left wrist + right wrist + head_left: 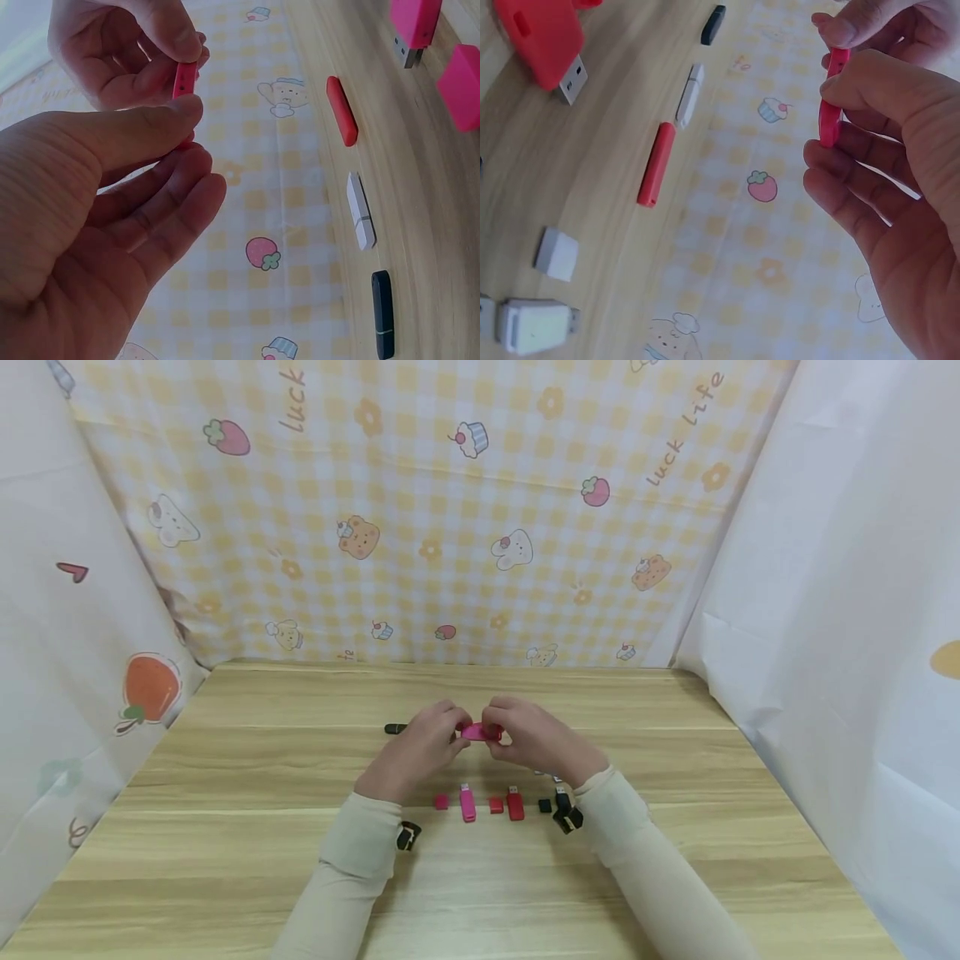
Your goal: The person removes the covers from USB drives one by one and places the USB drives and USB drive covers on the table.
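Observation:
Between both hands, above the wooden table, is a pink USB stick (472, 732). My left hand (420, 747) pinches one end between thumb and fingers. The other end is pinched by my right hand (536, 739), whose fingers cover part of it. The right wrist view shows the pink stick (830, 120) edge-on, and I cannot tell whether its cap is fully on. On the table lie a red stick (342, 111), a white stick (361, 212) and a black stick (383, 315) in a row, farther back than the loose pieces.
Nearer me lie an uncapped pink USB stick (467, 803), its pink cap (441, 802), a red USB stick (515, 804), a red cap (496, 806) and a black cap (544, 806). A white cap (556, 254) shows in the right wrist view. Patterned cloth stands behind the table.

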Motion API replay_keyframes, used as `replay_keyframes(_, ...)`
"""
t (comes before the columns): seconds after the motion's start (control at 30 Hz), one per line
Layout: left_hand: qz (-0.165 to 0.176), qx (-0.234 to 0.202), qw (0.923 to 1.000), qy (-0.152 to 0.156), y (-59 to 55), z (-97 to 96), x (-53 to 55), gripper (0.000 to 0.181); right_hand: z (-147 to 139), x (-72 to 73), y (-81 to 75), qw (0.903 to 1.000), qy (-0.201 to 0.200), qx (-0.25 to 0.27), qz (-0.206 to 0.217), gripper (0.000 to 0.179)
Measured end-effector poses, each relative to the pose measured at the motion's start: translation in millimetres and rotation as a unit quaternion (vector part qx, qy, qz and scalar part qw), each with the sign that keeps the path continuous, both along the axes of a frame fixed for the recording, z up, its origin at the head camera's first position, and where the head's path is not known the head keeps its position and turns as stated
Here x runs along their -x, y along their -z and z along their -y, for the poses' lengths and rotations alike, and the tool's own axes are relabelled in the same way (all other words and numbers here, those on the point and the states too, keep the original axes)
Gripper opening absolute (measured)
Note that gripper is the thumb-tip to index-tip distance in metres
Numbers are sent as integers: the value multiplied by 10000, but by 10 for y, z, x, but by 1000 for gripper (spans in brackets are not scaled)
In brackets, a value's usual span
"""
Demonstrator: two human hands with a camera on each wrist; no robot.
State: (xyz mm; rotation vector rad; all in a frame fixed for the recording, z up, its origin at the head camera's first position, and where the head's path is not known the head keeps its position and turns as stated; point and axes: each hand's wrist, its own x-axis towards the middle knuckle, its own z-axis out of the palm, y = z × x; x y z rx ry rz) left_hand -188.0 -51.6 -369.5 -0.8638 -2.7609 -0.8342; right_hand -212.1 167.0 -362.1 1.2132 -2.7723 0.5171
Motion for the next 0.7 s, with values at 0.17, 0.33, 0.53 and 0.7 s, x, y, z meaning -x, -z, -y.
replay_keyframes(0.17,-96,112,9999,52,17,-9,3,16,-7,-10,53,9998,117,171,54,12)
replay_keyframes(0.33,-256,102,9996,73,29,1,3,16,-7,-16,92,9994,181,303,41,11)
replay_keyframes(0.53,-320,9,9994,127,-2,15,-14,16,-2,-33,106,9990,224,388,37,14)
replay_keyframes(0.7,-371,12,9991,210,-36,14,-24,17,-7,-62,92,9989,230,401,30,14)
